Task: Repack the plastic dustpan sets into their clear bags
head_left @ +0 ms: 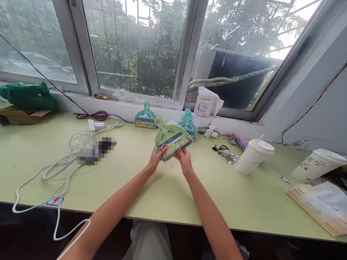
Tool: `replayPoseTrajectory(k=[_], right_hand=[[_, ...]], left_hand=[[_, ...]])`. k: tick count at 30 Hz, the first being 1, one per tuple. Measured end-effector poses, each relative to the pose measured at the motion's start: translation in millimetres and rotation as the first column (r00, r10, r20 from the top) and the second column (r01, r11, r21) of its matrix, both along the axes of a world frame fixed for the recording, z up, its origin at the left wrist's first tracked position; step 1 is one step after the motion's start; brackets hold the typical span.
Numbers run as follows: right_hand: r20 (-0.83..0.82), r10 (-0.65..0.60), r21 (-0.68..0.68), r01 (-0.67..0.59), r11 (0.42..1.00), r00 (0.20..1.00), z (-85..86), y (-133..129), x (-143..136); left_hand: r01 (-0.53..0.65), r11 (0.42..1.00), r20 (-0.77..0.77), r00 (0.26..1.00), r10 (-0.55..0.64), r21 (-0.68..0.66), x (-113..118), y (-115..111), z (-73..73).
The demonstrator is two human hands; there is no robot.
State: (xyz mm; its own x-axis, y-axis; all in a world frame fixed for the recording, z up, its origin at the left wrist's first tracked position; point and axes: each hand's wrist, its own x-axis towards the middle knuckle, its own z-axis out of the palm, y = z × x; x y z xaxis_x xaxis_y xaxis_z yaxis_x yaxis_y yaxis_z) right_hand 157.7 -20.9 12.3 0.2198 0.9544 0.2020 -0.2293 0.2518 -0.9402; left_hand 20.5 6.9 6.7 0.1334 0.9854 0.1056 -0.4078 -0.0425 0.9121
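While arms stretch forward, both hands [170,158] pinch the green dustpan [170,138].

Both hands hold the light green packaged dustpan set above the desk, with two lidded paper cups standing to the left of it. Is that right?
Not quite. Both hands, left hand and right hand, do hold the green dustpan set above the desk, but the head view shows the two lidded paper cups standing to its right, not its left.
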Motion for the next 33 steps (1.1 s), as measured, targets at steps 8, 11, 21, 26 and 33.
replayPoseTrajectory(k=[8,11,21,26,33], right_hand=[[0.929,-0.370,0.367,0.105,0.924,0.006,-7.4,-8,32],[0.856,-0.471,0.480,-0.011,0.877,-0.213,-15.0,-6,35],[0.763,-0.616,0.624,0.025,0.781,0.194,-13.2,2,40],[0.750,-0.539,0.578,0.016,0.816,0.384,-17.9,4,38],[0.787,-0.386,0.415,0.051,0.909,0.481,-29.4,13,39]], left_hand=[[-0.055,0.993,0.004,0.998,0.056,-0.100,-38,26,2.7],[-0.011,0.990,0.029,0.999,0.015,-0.139,-46,29,1.1],[0.169,0.913,-0.021,0.981,-0.191,-0.371,-63,40,-6.6],[0.292,0.868,0.035,0.952,-0.305,-0.402,-71,40,-5.4],[0.381,0.828,0.046,0.916,-0.398,-0.411,-73,34,0.9]])
